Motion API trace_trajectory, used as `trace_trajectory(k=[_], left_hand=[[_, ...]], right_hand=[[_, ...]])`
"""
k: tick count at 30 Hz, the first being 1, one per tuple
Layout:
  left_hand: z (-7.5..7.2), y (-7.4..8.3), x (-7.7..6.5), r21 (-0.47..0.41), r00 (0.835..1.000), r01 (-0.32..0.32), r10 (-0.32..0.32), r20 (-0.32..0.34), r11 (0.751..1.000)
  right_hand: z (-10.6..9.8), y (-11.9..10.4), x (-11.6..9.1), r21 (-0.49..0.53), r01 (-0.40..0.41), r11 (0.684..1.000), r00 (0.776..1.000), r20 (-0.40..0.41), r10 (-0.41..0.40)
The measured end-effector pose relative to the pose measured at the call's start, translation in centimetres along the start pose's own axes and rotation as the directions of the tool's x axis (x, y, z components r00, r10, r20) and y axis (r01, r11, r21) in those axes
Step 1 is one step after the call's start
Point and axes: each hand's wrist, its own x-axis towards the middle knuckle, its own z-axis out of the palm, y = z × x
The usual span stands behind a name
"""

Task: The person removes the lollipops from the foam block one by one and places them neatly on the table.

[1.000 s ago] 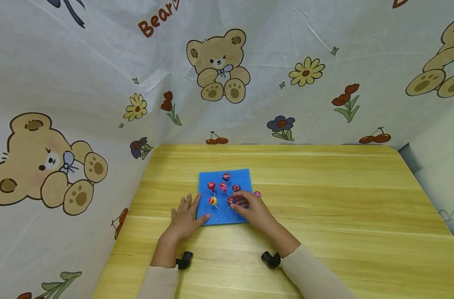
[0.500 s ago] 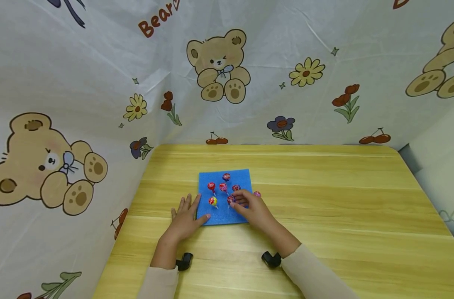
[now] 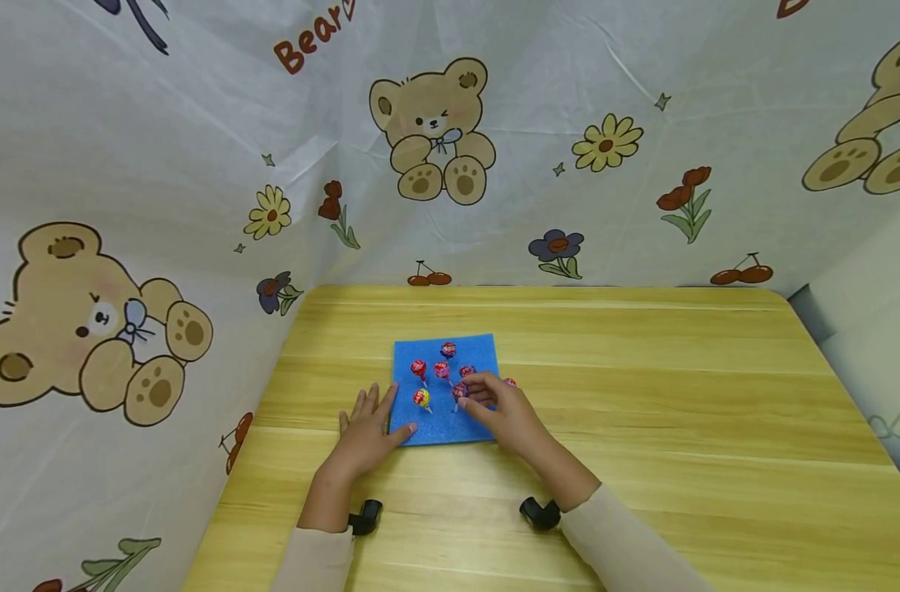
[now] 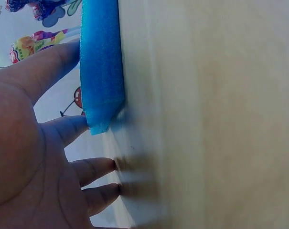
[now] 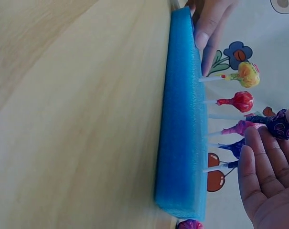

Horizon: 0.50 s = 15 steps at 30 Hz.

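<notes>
On the table lies a blue foam block (image 3: 438, 429) with several wrapped lollipops standing in it by their sticks. My right hand (image 3: 511, 413) pinches the head of a dark purple lollipop (image 5: 280, 125) between thumb and fingers, above the block's right half. Its white stick points down, the lower end close to the foam surface. Around it stand a yellow lollipop (image 3: 421, 398), a red lollipop (image 3: 418, 367), a pink lollipop (image 3: 442, 370) and dark-wrapped ones behind. My left hand (image 3: 367, 444) lies spread at the block's left edge, its thumb (image 4: 53, 64) on top of the foam.
Another pink-purple lollipop (image 3: 511, 383) lies on the wooden table (image 3: 679, 411) just right of the block, partly behind my right hand. A white cloth (image 3: 509, 107) printed with bears hangs along the back and left of the table.
Over the last half second my right hand has moved slightly up and right, with the dark purple lollipop in its pinch. My left hand has stayed in place.
</notes>
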Motion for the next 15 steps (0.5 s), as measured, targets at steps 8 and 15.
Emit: trace_trajectory(k=[8,15], left_hand=[[0.1,0.0,-0.1,-0.002,1.000,-0.009,0.009,-0.018,1.000],[0.1,0.1,-0.2,-0.008,1.000,-0.015,0.015,-0.021,1.000]], right_hand=[[-0.6,-0.2,-0.2,0.026,-0.004,1.000,1.000,0.001,0.004],[-1.1,-0.2,-0.4,0.001,-0.005,1.000,0.999,-0.031,0.005]])
